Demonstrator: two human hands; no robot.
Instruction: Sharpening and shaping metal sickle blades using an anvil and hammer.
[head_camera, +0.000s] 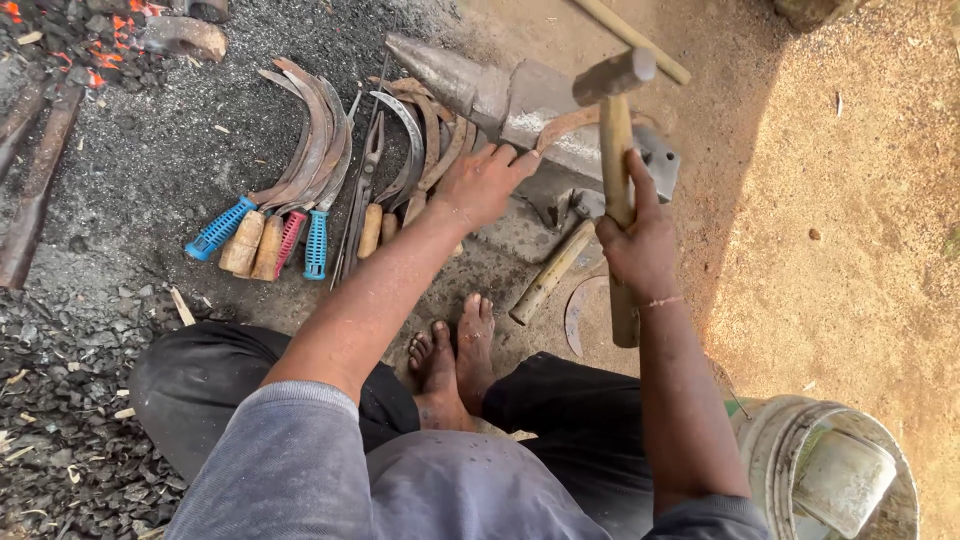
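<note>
My right hand (640, 245) grips the wooden handle of a hammer (616, 150), its steel head raised over a grey anvil (520, 105) set in the dirt. My left hand (485, 180) holds a curved rusty sickle blade (580, 122) by its end, the blade lying across the anvil's top. I sit on the ground with my bare feet (455, 355) together in front of the anvil.
Several sickles with blue, red and wooden handles (300, 210) and tongs (362, 190) lie left of the anvil. Glowing coals (90, 45) burn at top left. Another hammer (555, 265) and a flat blade (580, 315) lie by my feet. A bucket (830, 470) stands at lower right.
</note>
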